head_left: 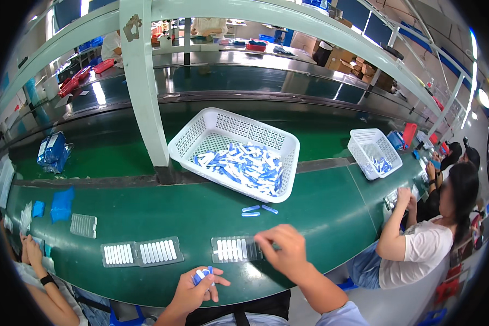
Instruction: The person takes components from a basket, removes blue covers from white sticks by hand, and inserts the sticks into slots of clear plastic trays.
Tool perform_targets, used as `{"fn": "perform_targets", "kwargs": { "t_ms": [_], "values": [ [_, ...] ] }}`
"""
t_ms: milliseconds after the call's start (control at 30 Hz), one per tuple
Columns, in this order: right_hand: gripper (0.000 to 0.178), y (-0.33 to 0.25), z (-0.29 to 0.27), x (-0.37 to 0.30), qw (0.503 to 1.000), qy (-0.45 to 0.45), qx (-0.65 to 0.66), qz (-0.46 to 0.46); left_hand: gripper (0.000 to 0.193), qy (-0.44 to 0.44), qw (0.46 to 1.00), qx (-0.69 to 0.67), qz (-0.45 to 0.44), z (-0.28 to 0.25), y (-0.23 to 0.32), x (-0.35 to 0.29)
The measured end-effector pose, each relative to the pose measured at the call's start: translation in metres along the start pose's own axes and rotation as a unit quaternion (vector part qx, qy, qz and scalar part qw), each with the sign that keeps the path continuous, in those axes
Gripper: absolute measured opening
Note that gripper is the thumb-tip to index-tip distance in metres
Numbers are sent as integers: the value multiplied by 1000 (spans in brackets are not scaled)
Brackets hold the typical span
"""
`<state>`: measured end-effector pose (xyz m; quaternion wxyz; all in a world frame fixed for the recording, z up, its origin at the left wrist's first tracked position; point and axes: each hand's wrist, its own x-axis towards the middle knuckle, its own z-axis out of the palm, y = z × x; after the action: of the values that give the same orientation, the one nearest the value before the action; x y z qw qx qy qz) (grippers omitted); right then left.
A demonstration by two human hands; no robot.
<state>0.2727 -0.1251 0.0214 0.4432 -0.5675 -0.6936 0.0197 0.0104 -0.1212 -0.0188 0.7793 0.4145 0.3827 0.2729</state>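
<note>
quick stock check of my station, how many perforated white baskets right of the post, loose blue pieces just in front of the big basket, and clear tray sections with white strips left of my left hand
Perforated white baskets: 2
Loose blue pieces: 3
Clear tray sections with white strips: 2
Total: 7

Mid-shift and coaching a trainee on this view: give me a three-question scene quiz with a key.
1. True or false: the left hand holds blue-and-white slim pieces.
2. How many loose slim pieces lie on the green tabletop, just on the near side of the white perforated basket?
3. The right hand is nearest to: A) an upright post; B) the partly filled clear slotted tray; C) a blue packet.

Key: 1 true; 2 three; 3 B.
</note>
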Motion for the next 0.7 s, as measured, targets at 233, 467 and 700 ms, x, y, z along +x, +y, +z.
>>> {"fn": "perform_targets", "kwargs": {
  "t_ms": [233,467,700],
  "values": [
    [20,10,4,-53,980,-101,-159,-64,23,-11,1000,2,3,3,1,2],
    [28,13,-14,-46,982,-173,-72,-35,26,-24,1000,9,-16,-3,2,2],
    [23,-7,-7,-35,997,-51,52,12,29,-40,997,-18,-64,8,11,-2]
  ]
}}
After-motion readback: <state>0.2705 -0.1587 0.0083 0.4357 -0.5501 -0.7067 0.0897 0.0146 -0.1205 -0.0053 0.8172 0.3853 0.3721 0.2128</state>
